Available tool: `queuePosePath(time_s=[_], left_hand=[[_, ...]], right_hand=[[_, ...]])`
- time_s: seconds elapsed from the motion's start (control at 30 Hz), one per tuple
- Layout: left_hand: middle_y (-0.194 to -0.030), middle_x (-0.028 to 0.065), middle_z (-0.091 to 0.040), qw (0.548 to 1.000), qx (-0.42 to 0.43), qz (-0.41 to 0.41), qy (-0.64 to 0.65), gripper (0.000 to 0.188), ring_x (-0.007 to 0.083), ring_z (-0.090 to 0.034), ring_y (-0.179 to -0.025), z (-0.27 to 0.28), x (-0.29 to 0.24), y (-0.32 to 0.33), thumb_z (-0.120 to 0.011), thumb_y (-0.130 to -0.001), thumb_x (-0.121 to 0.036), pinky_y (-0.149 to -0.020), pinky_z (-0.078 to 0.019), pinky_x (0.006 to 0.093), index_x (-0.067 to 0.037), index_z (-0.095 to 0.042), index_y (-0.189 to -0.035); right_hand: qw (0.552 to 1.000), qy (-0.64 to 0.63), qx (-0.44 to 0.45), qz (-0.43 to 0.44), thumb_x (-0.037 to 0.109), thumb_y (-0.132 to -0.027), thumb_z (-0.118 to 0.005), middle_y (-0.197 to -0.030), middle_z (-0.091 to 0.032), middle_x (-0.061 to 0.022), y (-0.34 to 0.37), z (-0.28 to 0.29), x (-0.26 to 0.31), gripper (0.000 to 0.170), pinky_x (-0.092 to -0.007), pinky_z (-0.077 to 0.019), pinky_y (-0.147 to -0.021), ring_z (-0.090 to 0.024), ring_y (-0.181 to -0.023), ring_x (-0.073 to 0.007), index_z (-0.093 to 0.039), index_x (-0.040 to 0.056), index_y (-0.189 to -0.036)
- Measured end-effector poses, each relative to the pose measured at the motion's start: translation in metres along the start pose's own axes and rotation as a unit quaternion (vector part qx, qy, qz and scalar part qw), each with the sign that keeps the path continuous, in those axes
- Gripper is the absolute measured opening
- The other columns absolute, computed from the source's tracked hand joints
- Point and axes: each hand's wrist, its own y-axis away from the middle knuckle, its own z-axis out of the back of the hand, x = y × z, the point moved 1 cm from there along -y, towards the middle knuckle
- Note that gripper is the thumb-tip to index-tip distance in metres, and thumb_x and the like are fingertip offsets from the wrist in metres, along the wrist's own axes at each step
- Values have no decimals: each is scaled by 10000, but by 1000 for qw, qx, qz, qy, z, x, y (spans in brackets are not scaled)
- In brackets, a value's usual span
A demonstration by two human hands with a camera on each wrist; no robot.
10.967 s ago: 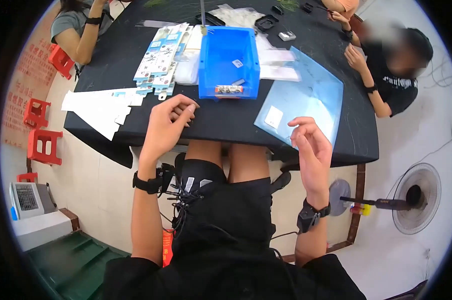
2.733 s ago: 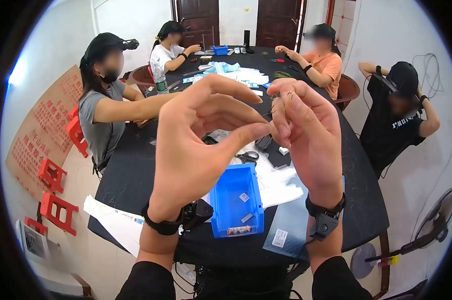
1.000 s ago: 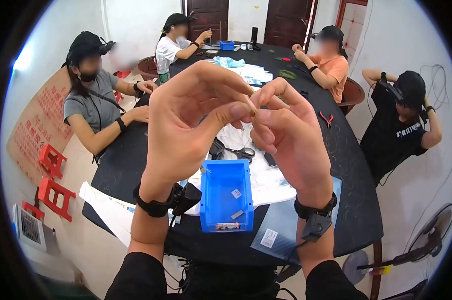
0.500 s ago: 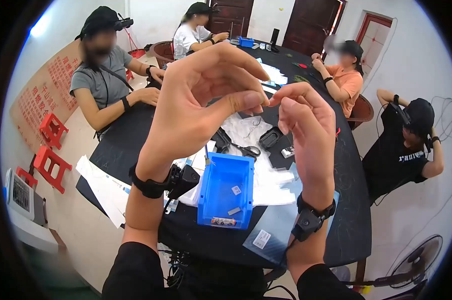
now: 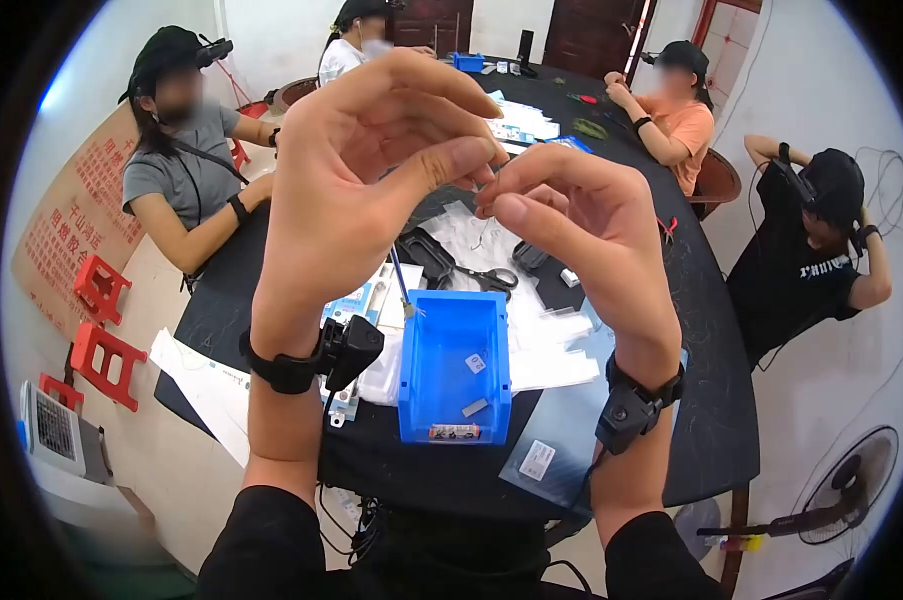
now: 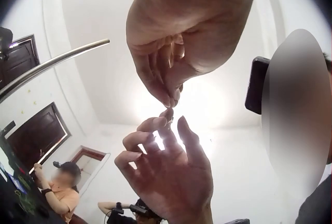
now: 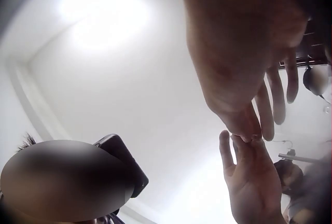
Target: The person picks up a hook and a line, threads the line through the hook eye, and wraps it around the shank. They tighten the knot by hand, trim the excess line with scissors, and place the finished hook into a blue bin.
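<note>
The left hand (image 5: 334, 195) pinches something too small to identify; the right hand (image 5: 607, 235), fingers loosely bent, meets its fingertips above the tabletop (image 5: 717, 400).

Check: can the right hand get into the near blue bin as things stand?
Likely yes. The near blue bin is open-topped with nothing visibly covering it; the right hand is raised beside the left hand, so would first have to come down.

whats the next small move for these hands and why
I'd probably draw the thumb of the right hand towards its forefinger while the left hand holds steady: in the left wrist view that thumb stands apart, while the left hand's fingertips are drawn together close to the right forefinger. Anything between is too small to identify.
</note>
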Motion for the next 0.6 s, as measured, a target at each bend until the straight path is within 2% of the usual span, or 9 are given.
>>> queuePosePath(time_s=[0.27,0.6], left_hand=[[-965,105,-751,1000,-3,-5,14,250,136,-720,-904,3,-4,2,-735,-953,7,-821,-587,274,9,-654,-1189],[-975,104,-753,999,2,-20,-33,264,131,-719,-902,11,-7,3,-741,-956,-12,-807,-588,270,13,-653,-1203]], right_hand=[[999,-39,9,2,182,-937,-805,-960,-759,-46,-2,-8,-11,169,-284,-487,-766,-666,-871,-104,-778,32,-1011],[1000,-3,1,16,180,-924,-814,-942,-780,-63,-3,-10,-13,170,-288,-509,-769,-703,-862,-120,-793,29,-1000]])
